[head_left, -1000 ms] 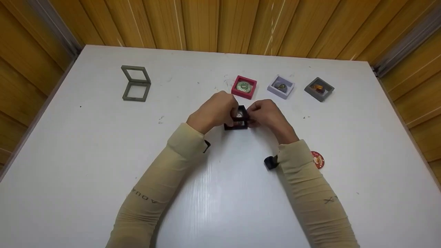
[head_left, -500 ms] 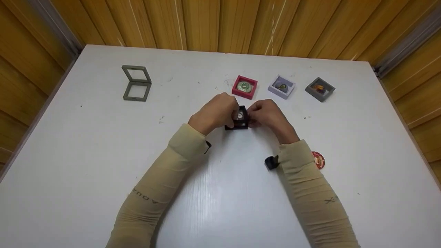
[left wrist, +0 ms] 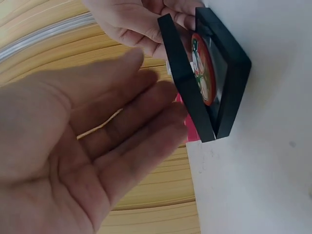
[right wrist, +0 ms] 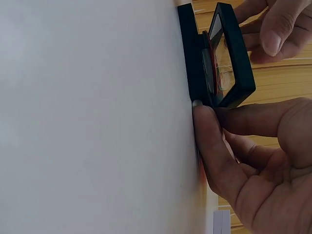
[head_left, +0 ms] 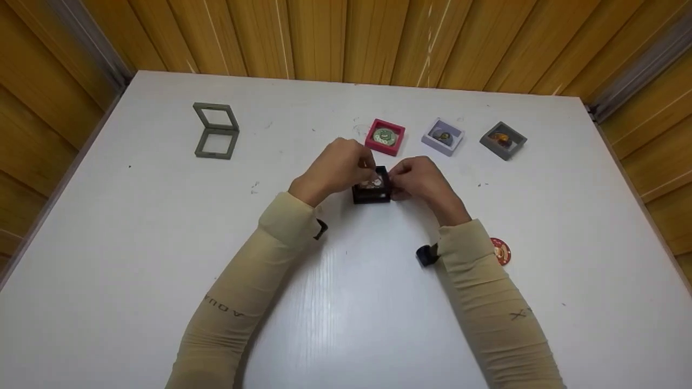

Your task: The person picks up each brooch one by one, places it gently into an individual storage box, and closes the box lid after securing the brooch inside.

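Note:
A black display case, with a clear window in its lid, sits half open on the white table. Between lid and base is a red-rimmed round chip with a colourful face. My right hand pinches the case at its right edge; the right wrist view shows thumb and finger on the hinge end of the case. My left hand hovers over the lid, and in the left wrist view its loosely bent fingers lie beside the lid, holding nothing. Whether a fingertip touches it, I cannot tell.
Behind the hands stand a red case, a lilac case and a grey case, each with an item inside. An olive case stands open at the far left. A red chip lies beside my right sleeve.
The lid of the black case has come down closer to its base. My left hand has released the lid and lifted slightly up and left. My right hand keeps its place.

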Demonstrator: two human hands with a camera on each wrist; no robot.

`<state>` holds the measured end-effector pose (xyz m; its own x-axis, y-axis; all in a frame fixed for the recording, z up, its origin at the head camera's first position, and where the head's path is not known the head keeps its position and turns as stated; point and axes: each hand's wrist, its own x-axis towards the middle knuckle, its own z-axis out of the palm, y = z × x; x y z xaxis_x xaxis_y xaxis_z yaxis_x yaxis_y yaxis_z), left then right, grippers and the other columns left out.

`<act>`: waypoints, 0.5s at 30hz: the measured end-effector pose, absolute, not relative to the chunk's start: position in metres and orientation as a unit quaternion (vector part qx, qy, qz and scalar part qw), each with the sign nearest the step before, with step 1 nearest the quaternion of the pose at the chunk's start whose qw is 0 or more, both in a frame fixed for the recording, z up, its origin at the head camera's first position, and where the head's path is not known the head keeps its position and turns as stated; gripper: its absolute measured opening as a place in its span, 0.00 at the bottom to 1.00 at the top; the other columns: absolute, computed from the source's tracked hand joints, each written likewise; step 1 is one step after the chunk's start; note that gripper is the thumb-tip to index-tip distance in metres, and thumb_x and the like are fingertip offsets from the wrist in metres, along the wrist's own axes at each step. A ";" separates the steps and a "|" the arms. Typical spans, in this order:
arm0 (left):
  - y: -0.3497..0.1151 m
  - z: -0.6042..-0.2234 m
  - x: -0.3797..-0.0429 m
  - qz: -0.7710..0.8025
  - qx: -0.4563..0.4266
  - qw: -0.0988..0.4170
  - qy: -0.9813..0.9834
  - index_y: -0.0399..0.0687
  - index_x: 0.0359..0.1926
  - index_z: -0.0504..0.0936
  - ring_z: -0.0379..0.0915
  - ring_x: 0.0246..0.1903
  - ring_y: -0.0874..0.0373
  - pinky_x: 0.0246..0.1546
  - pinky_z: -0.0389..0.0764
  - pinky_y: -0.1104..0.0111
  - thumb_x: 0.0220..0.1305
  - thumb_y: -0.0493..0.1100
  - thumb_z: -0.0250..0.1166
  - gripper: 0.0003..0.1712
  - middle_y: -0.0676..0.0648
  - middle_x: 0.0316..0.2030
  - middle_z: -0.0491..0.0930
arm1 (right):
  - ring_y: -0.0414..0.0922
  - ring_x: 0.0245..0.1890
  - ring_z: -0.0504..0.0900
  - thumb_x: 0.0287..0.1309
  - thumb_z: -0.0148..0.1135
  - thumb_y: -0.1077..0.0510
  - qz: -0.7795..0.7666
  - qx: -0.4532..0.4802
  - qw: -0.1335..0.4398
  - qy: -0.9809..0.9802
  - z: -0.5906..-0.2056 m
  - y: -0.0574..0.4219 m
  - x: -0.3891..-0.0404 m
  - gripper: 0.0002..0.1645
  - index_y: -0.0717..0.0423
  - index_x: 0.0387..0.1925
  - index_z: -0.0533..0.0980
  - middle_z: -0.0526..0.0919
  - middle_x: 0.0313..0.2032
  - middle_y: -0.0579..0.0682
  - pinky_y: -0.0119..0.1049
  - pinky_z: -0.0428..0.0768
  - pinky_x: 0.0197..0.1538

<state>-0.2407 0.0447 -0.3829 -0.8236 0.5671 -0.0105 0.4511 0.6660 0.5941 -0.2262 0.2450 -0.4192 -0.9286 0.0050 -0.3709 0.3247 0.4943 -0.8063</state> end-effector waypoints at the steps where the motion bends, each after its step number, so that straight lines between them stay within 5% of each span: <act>1: 0.044 -0.384 -0.242 0.303 0.265 0.088 0.911 0.40 0.45 0.92 0.78 0.36 0.56 0.40 0.80 0.66 0.71 0.41 0.73 0.09 0.45 0.38 0.89 | 0.42 0.32 0.85 0.71 0.59 0.68 -0.494 0.098 0.163 0.848 -0.419 0.245 -0.226 0.11 0.71 0.49 0.81 0.82 0.46 0.60 0.32 0.86 0.40; 6: 0.040 -0.389 -0.245 0.315 0.173 0.065 0.931 0.36 0.46 0.92 0.78 0.37 0.55 0.40 0.80 0.65 0.74 0.42 0.69 0.12 0.42 0.43 0.90 | 0.43 0.34 0.85 0.72 0.59 0.68 -0.489 0.103 0.169 0.850 -0.419 0.245 -0.227 0.11 0.71 0.50 0.81 0.81 0.48 0.61 0.32 0.87 0.41; 15: 0.036 -0.399 -0.247 0.306 0.110 0.145 0.934 0.31 0.40 0.87 0.74 0.30 0.53 0.36 0.76 0.65 0.81 0.42 0.59 0.18 0.44 0.29 0.80 | 0.43 0.34 0.85 0.72 0.59 0.68 -0.480 0.106 0.172 0.854 -0.418 0.245 -0.227 0.12 0.71 0.51 0.82 0.81 0.49 0.62 0.32 0.86 0.41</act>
<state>-0.2473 0.0362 -0.3986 -0.9335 0.2946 -0.2044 0.1164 0.7881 0.6044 -0.2272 0.2447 -0.4184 -0.9183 0.0158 -0.3957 0.3462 0.5171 -0.7828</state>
